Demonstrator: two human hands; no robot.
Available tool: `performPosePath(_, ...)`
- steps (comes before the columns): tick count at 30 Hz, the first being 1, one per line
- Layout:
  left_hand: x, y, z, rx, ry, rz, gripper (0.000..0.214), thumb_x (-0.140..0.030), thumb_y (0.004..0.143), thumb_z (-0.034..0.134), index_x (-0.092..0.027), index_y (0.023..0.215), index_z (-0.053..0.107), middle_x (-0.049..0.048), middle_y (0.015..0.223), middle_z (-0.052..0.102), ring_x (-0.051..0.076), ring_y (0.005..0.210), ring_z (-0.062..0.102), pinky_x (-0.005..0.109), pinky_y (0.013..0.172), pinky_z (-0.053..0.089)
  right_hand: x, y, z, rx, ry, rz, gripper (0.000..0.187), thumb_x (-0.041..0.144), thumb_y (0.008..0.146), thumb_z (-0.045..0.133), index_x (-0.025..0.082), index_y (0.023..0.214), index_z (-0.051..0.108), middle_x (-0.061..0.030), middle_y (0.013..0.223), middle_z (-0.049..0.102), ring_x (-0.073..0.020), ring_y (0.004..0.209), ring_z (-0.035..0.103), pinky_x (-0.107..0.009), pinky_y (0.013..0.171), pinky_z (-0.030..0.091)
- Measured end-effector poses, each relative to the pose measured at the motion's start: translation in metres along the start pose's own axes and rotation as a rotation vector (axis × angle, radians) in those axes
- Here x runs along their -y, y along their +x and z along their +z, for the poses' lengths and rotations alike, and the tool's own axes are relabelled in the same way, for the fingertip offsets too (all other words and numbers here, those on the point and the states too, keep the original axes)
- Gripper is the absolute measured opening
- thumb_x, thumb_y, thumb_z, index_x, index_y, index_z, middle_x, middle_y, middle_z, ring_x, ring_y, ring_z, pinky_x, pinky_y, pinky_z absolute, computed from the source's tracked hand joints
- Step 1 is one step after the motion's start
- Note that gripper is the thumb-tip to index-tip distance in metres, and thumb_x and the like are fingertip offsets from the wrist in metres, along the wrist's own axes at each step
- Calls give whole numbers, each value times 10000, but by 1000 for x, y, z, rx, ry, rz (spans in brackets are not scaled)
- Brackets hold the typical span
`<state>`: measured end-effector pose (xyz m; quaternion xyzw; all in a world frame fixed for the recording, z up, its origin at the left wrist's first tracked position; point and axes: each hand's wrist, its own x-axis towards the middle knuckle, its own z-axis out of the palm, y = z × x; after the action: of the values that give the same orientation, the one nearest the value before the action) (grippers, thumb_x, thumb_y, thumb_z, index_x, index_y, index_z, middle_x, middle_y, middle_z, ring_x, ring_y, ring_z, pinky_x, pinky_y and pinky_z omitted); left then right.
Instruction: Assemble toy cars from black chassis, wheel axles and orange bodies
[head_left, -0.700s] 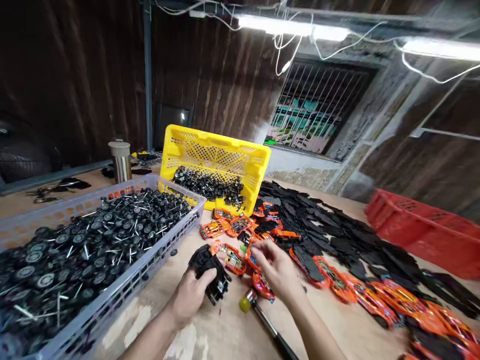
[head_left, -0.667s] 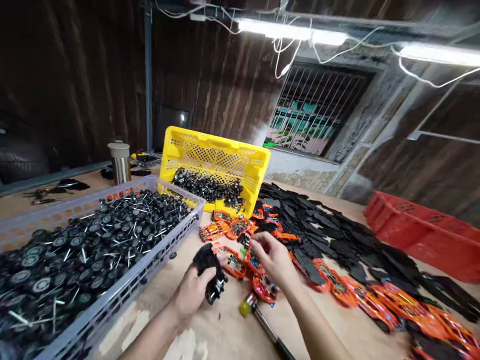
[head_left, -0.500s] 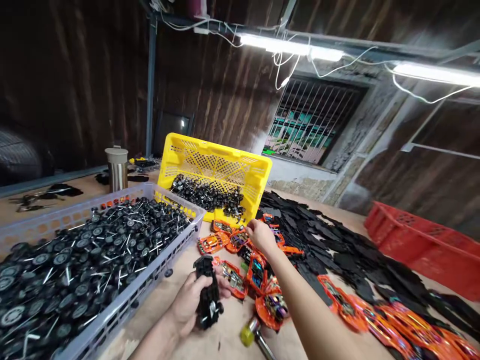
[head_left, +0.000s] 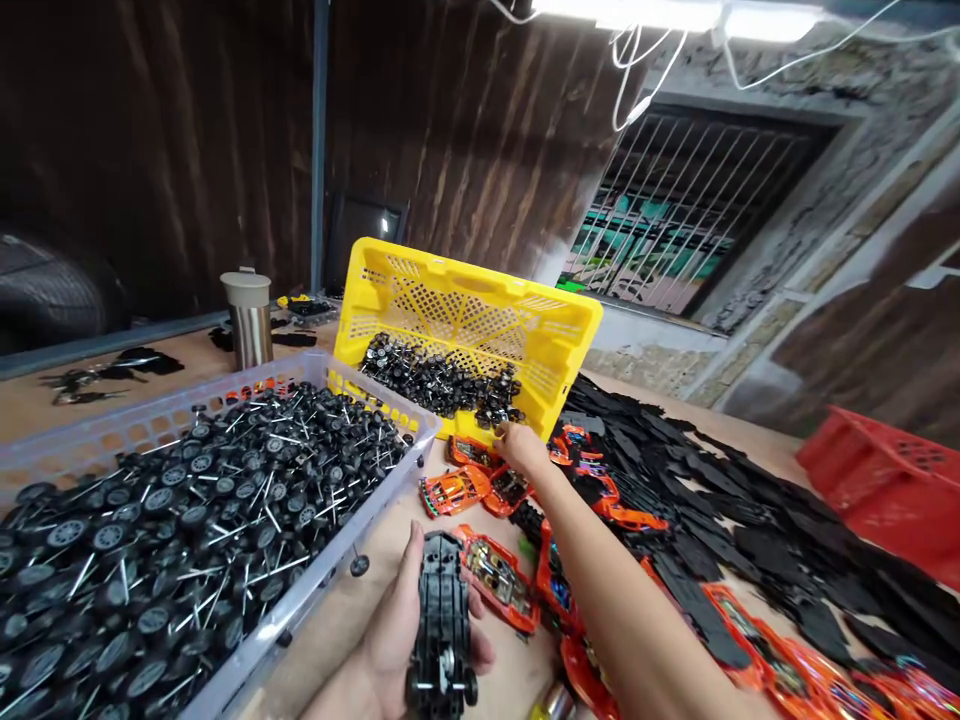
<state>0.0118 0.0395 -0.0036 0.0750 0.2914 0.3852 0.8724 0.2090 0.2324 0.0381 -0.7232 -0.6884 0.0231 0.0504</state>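
A black toy car chassis [head_left: 442,600] lies lengthwise in my left hand [head_left: 394,630], underside up, with a pair of wheels at its near end. My thumb runs along one side of it and my fingertips show at the other. My right hand [head_left: 523,448] is at the front lip of the tipped yellow crate [head_left: 480,285], by the small black wheel parts [head_left: 442,385] inside. Its fingers are curled together, and whatever they hold is hidden. Orange toy car bodies [head_left: 455,490] lie below that hand, several of them upside down.
At left stands a clear plastic basket [head_left: 375,505] full of wheels on axles. Flat black pieces [head_left: 675,480] spread across the right, with a red crate [head_left: 885,500] beyond. A steel cup [head_left: 251,325] stands behind the basket. A yellow-ended tool [head_left: 551,703] lies near the front.
The view has shifted closer and downward. My left hand has turned the chassis more upright and flatter to the camera. My right hand remains by the yellow crate's front edge.
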Motion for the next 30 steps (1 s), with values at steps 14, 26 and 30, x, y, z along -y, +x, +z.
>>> performPosePath(14,-2,6,-8,76,142,-58,1016,-950,635,161,-66,676,662,189,572,668,242,475,643,303,483,459,207,-86,-78,318,-20,-866,128,232,606,822,201,679,722,-6,635,684,-154,582,612,-232,522,407)
performPosePath(26,-7,-6,-1,126,188,-45,1020,-914,687,106,-57,720,659,178,568,666,239,461,641,328,510,485,171,-116,-111,-185,364,-696,169,278,919,462,157,911,580,-28,809,625,-130,696,545,-239,636,415)
performPosePath(30,-11,-16,-1,183,105,48,911,-901,698,274,-86,814,665,128,646,703,227,527,671,332,568,524,114,-174,-88,-423,425,-496,118,284,859,493,207,774,519,-32,756,595,-171,703,544,-282,659,414)
